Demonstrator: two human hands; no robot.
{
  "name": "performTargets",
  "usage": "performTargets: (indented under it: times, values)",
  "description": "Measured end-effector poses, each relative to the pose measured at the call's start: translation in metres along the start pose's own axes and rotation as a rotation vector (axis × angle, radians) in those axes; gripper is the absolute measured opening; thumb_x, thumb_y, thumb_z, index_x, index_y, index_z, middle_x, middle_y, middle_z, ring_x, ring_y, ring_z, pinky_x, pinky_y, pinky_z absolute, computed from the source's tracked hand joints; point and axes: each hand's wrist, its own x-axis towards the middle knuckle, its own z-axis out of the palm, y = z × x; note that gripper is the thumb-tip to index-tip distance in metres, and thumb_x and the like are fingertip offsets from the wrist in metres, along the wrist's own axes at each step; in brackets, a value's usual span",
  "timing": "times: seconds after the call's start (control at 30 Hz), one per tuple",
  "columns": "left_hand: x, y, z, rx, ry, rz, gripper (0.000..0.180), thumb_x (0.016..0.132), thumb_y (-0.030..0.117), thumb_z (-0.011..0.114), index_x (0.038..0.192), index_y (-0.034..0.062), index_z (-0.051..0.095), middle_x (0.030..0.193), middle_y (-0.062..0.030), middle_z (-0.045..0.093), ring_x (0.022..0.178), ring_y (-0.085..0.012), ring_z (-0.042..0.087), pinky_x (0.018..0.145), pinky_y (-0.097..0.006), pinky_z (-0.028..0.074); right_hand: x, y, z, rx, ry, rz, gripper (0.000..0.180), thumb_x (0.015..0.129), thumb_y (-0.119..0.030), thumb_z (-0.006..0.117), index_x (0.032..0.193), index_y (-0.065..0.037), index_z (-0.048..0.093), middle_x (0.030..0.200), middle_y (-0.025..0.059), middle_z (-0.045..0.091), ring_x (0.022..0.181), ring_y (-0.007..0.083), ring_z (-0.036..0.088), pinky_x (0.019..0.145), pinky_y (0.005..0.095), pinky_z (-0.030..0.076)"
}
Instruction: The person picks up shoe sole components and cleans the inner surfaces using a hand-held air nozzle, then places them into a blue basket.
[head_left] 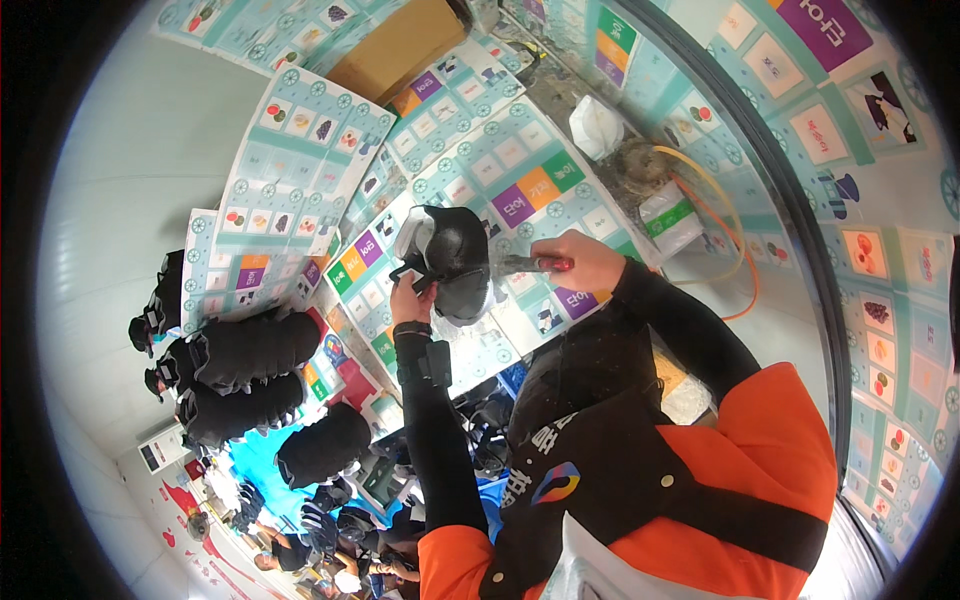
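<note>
Head view, near field: an orange-and-black vest (690, 500) fills the lower frame, with both black-sleeved forearms rising from it.

Left hand (410, 298): closed on the lower edge of a black helmet (455, 262), holding it up above the table (520, 180). A black wrist strap sits just below this hand.

Right hand (590, 262): closed around a red-handled tool (535, 264), whose metal end points at the side of the helmet. Whether the tip touches the shell cannot be determined.

Handling assessment: the helmet appears to be a rigid, smooth, curved shell of moderate weight. The glossy crown is likely slippery; the rim and the attached fitting at its upper left offer the more secure hold. Support from the rim should resist twisting while the tool presses on it.

Middle field: printed sheets (300, 170) with coloured squares cover the table. A stack of black padded pieces (245, 375) lies at the left.

Far field: a brown cardboard box (400, 45), a white crumpled bag (595, 125) and an orange hose (725, 220).
</note>
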Motion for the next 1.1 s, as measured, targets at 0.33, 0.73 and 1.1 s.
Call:
performTargets:
  times: [0.33,0.73,1.1]
  values:
    - [-0.006,0.018,-0.011,0.054,-0.15,-0.05,0.026,0.099,0.02,0.056,0.122,0.008,0.053,0.105,-0.0127,0.066,0.087,-0.0293,0.069,0.073,-0.041,0.06,-0.001,0.008,-0.027,-0.13,-0.085,0.046,0.019,0.077,-0.005,0.06,0.095,-0.005,0.062,0.074,0.0194,0.061,0.073,0.0421,0.062,0.063,0.043,0.046]
    - [-0.02,0.046,-0.012,0.234,-0.264,-0.012,0.033,0.106,0.024,0.054,0.133,0.0061,0.05,0.119,-0.0114,0.065,0.104,-0.0277,0.068,0.087,-0.044,0.06,0.009,-0.007,-0.046,-0.051,-0.111,-0.025,0.024,0.076,-0.007,0.062,0.101,-0.006,0.062,0.074,0.0171,0.061,0.072,0.0375,0.062,0.064,0.0399,0.045]
    - [-0.017,0.053,-0.028,0.286,-0.321,-0.034,0.035,0.106,0.024,0.056,0.136,0.0073,0.05,0.122,-0.0103,0.065,0.106,-0.0256,0.068,0.084,-0.042,0.06,0.002,-0.001,-0.059,0.028,0.041,-0.043,0.029,0.075,-0.009,0.063,0.104,-0.006,0.064,0.079,0.0174,0.063,0.073,0.0383,0.062,0.067,0.0407,0.046]
